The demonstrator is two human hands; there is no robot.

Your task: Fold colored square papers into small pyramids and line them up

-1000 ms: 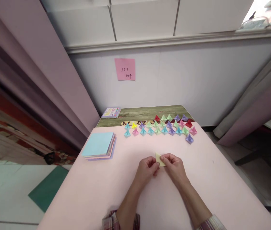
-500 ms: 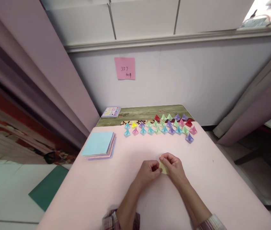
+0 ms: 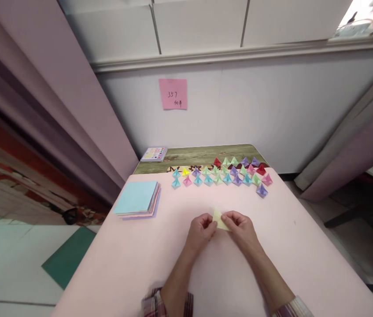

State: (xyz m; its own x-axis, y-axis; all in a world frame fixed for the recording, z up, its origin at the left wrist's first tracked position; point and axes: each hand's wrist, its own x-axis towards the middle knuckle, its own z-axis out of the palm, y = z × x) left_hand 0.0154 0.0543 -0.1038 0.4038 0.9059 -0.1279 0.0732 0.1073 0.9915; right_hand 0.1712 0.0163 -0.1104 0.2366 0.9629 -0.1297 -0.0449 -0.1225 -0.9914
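A small folded piece of pale yellow origami paper (image 3: 219, 219) is held up between both hands over the pink tabletop. My left hand (image 3: 202, 231) pinches its left edge between thumb and fingers. On the other side, my right hand (image 3: 241, 226) grips the right part with thumb and forefinger. Parts of the paper are hidden behind the fingers. Beyond the hands stand rows of small folded paper boats (image 3: 208, 179) in blue, green, purple, pink, yellow and red. One purple paper boat (image 3: 262, 190) sits nearer, in front of the right end of the rows.
A stack of square coloured paper (image 3: 136, 197), light blue on top, lies at the table's left. Behind it is a printed paper pack (image 3: 154, 153) on the green wood-patterned strip (image 3: 186, 155). A pink note (image 3: 173, 94) is stuck to the wall. Curtains hang on both sides.
The yellow paper has turned and now shows more of its surface, with a corner pointing up between the hands. My left hand has shifted slightly up and left; both still hold the paper.
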